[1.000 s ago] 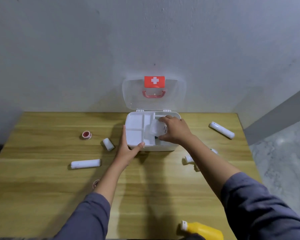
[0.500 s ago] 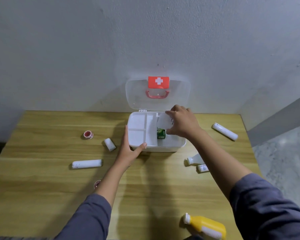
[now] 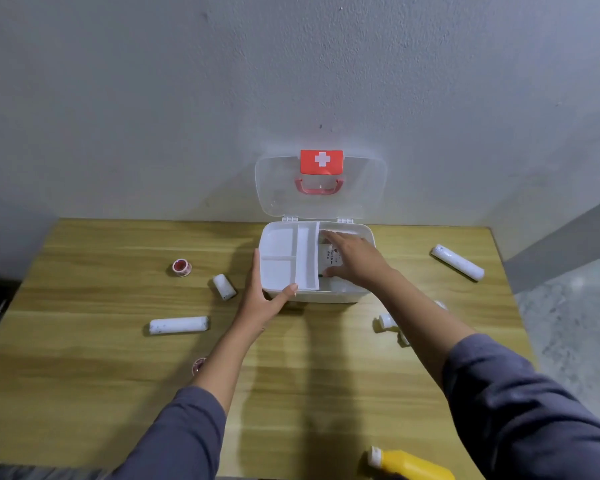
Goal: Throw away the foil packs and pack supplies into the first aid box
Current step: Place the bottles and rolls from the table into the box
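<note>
Near edge first: one yellow bottle (image 3: 409,464) lay on its side at the bottom right of the bench (image 3: 84,393), closest to the right arm. A bit further out, one red tape roll (image 3: 199,364) peeked from behind the left forearm, and two small white bottles (image 3: 388,322) sat half hidden by the right forearm. Then the white gauze rolls, three of them: a long one (image 3: 178,325) lying left-right on the left, a stubby one (image 3: 224,286) just left of the left hand (image 3: 262,299), and a long one (image 3: 458,262) far right, angled from far-left to near-right. A second tape roll (image 3: 181,267) sat far left.

The first aid box (image 3: 326,296) stood at the far middle, lid up. The left hand was spread against its near-left corner, bracing it. The right hand (image 3: 352,259) was down in the right compartment, fingers loosely open over a white printed pack (image 3: 331,256); couldn't tell if it was actually pinching it. I'd guess the stubby roll goes next, left hand nearest. No foil packs that I could make out.
</note>
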`<state>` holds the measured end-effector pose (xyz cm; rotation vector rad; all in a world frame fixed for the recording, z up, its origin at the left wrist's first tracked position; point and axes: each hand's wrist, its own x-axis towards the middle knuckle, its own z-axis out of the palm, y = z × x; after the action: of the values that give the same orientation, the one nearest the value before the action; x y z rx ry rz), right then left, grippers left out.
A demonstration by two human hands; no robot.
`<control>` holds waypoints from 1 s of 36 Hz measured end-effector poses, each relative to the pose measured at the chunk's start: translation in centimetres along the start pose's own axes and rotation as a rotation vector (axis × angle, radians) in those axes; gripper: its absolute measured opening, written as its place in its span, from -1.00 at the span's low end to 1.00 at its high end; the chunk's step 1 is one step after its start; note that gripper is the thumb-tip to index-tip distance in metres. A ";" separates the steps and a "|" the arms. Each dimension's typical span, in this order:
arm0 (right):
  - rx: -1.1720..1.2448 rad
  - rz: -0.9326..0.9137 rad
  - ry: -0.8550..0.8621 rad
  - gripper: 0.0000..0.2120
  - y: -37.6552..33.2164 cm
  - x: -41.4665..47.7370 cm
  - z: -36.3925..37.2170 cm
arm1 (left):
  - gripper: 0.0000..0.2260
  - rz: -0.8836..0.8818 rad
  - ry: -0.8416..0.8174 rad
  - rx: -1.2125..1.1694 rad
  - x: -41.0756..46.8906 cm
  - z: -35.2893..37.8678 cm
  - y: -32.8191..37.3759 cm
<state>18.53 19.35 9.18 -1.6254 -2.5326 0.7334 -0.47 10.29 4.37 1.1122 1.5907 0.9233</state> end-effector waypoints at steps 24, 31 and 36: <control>0.124 0.191 0.176 -0.42 0.6 0.2 3.0 | -0.12 -0.017 0.011 -0.004 0.0 0.1 0.0; 0.153 0.232 0.149 -0.47 0.4 0.6 2.4 | -0.09 -0.025 0.007 -0.016 0.1 0.2 -0.2; 0.231 0.235 0.143 -0.40 -0.5 0.7 2.4 | -0.09 -0.022 0.005 -0.015 0.1 0.1 -0.3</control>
<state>17.06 18.94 7.10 -1.8377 -2.0959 0.8564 -0.43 10.34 4.06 1.0806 1.5948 0.9227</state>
